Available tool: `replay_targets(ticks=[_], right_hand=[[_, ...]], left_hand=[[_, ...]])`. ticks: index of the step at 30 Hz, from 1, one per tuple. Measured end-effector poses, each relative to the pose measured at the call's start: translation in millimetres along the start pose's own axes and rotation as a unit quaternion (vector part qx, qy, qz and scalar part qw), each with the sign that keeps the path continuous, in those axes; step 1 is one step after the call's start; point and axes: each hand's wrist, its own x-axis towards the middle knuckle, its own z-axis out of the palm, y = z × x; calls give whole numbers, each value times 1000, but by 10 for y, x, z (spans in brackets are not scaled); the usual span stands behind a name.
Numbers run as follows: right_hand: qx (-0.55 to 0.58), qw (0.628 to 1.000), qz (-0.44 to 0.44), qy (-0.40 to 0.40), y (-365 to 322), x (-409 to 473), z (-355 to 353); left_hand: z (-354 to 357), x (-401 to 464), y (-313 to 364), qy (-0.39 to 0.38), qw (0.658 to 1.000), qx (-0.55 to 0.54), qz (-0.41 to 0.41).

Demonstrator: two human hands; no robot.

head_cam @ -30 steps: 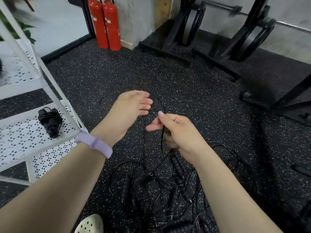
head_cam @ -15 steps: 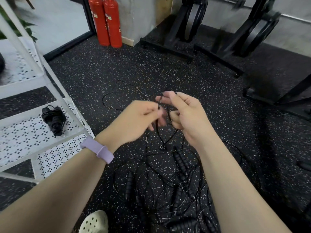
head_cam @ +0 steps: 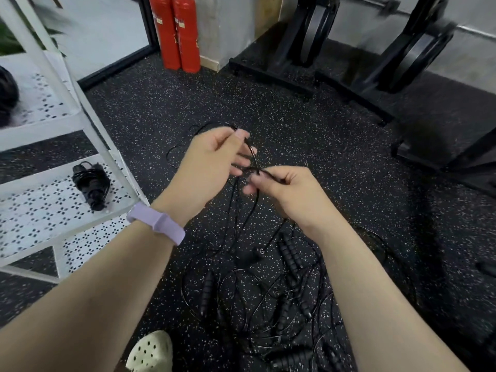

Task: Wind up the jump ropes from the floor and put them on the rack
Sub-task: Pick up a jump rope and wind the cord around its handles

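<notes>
A tangle of black jump ropes (head_cam: 257, 299) with ribbed handles lies on the speckled floor in front of me. My left hand (head_cam: 212, 157) pinches a thin black cord (head_cam: 253, 154) near its top, fingers curled around it. My right hand (head_cam: 284, 189) pinches the same cord just below, and strands hang from both hands down to the pile. A loose handle (head_cam: 251, 255) dangles below my hands. One wound rope (head_cam: 91, 183) lies on the white perforated rack (head_cam: 35, 210) at the left.
Two red fire extinguishers (head_cam: 175, 33) stand at the back wall. Black weight plate stands (head_cam: 308, 41) line the far right. A dark bundle (head_cam: 6, 95) sits on the rack's upper shelf. My light clog (head_cam: 151, 351) is at the bottom.
My left hand rose and closed on the cord, while my right hand dropped lower. A loop of cord now runs between the two hands.
</notes>
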Motion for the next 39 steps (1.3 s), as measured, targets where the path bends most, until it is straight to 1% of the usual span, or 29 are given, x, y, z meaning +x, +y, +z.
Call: replay_targets(ticks=[3, 5, 6, 8, 10, 11, 12, 14, 15, 17, 18, 19, 20, 21, 22, 23, 25, 27, 29, 31, 33, 35, 38, 39], right_hand=[[137, 990, 29, 11, -79, -4, -12], [191, 980, 39, 25, -122, -9, -33], [216, 975, 41, 32, -140, -14, -49], [265, 963, 43, 34, -156, -23, -85], [298, 953, 47, 27, -173, -46, -99], [306, 950, 48, 25, -183, -58, -102], [310, 949, 47, 25, -198, -75, -110], [297, 954, 41, 27, -226, -101, -142], [274, 960, 39, 35, -210, -104, -169], [163, 984, 39, 65, -155, -119, -203], [95, 993, 38, 65, -122, -130, -207], [45, 997, 38, 43, -101, -148, -203], [15, 999, 43, 3, -91, -171, -192], [-9, 998, 50, -43, -85, -197, -180], [-37, 995, 54, -78, -83, -222, -174], [-69, 992, 51, -94, -64, -239, -170], [-97, 992, 21, -81, -7, -246, -167], [-81, 996, 3, -43, 33, -235, -168], [-14, 1000, 2, 4, 31, -229, -176], [78, 996, 2, 38, 16, -224, -209], [145, 988, 9, 60, -7, -229, -240], [181, 980, 14, 84, -20, -228, -270], [230, 965, 17, 121, -49, -229, -322], [238, 963, 16, 130, -56, -232, -337]], left_hand=[[13, -48, -12, -44, 996, 68, -25], [13, -76, -19, -42, 991, 125, -15], [13, -86, -29, -59, 986, 154, -3], [32, -117, -53, -149, 966, 213, 5], [114, -145, -118, -234, 933, 273, 11], [164, -162, -160, -255, 919, 300, 20], [210, -168, -204, -260, 910, 321, 23], [255, -153, -239, -248, 912, 327, 13], [252, -145, -210, -238, 917, 320, 13], [224, -132, -101, -186, 939, 288, 36], [212, -121, -37, -147, 958, 240, 45], [204, -106, 17, -110, 980, 163, 43], [199, -97, 61, -78, 994, 65, 31], [197, -81, 78, -53, 998, -26, 17], [196, -68, 91, -35, 995, -88, 10], [199, -52, 84, -23, 992, -124, 8], [215, -28, 74, -9, 987, -162, 5], [232, -7, 72, -2, 987, -162, -3], [245, 0, 50, -16, 995, -100, -22], [262, -19, 25, -65, 997, -12, -48], [283, -51, 8, -112, 987, 100, -49], [314, -106, 13, -170, 964, 201, -41], [391, -167, -70, -302, 894, 330, -33], [420, -190, -104, -320, 877, 356, -34]])
